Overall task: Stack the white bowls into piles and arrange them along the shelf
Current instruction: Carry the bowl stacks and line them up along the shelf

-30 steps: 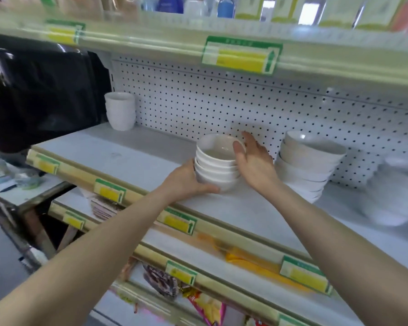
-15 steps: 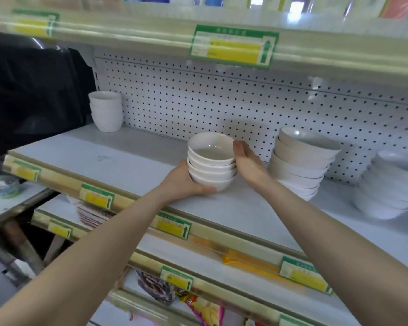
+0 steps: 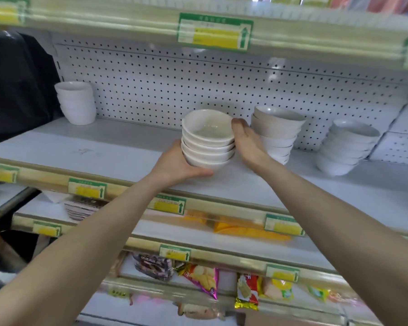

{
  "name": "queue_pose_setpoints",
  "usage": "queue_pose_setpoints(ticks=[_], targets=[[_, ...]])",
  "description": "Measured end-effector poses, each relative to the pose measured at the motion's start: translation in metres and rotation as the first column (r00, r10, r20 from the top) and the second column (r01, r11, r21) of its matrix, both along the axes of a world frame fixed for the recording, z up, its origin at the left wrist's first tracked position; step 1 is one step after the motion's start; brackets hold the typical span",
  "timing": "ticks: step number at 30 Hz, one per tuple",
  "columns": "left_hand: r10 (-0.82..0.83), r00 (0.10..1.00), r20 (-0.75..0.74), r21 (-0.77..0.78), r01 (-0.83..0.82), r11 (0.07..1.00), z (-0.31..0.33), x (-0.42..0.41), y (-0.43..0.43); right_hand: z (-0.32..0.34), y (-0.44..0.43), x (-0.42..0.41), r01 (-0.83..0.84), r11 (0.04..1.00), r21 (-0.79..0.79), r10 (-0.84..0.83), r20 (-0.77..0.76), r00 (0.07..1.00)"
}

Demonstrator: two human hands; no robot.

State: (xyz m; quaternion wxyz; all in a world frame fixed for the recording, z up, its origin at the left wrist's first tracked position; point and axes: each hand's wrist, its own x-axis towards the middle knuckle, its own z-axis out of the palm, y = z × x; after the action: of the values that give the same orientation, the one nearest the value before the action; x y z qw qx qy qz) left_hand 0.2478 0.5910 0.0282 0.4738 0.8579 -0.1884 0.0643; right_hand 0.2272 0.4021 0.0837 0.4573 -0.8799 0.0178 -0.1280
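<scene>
A pile of several small white bowls (image 3: 207,142) sits between my hands at the middle of the grey shelf (image 3: 104,147). My left hand (image 3: 177,164) cups its base from the left, thumb curled under the bottom bowl. My right hand (image 3: 246,141) presses flat against the pile's right side, fingers straight. Whether the pile rests on the shelf or is just off it is unclear. A taller pile of white bowls (image 3: 277,130) stands just right of my right hand, and another pile (image 3: 346,147) further right. A stack of white cups or bowls (image 3: 77,102) stands at the back left.
A pegboard back wall (image 3: 198,90) closes the shelf behind. The upper shelf edge (image 3: 214,31) with price labels hangs low overhead. White boxes (image 3: 405,137) stand at the far right. Lower shelves hold snack packets (image 3: 203,278).
The view has shifted down a little. The pile and both hands stay in about the same place on the shelf; my right hand's fingers have lowered along the pile's side.
</scene>
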Motion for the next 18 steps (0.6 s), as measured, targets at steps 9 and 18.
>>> queue_pose_setpoints(ticks=[9, 18], targets=[[-0.143, 0.990, 0.016, 0.034, 0.142, 0.989, -0.003, -0.053, -0.053, 0.002, -0.046, -0.095, 0.192, 0.981, -0.023, -0.190, 0.061, 0.980], [-0.412, 0.910, 0.035, 0.016, 0.412, 0.911, 0.001, -0.115, -0.148, 0.003, -0.121, -0.198, 0.409, 0.912, -0.044, -0.404, 0.084, 0.911]])
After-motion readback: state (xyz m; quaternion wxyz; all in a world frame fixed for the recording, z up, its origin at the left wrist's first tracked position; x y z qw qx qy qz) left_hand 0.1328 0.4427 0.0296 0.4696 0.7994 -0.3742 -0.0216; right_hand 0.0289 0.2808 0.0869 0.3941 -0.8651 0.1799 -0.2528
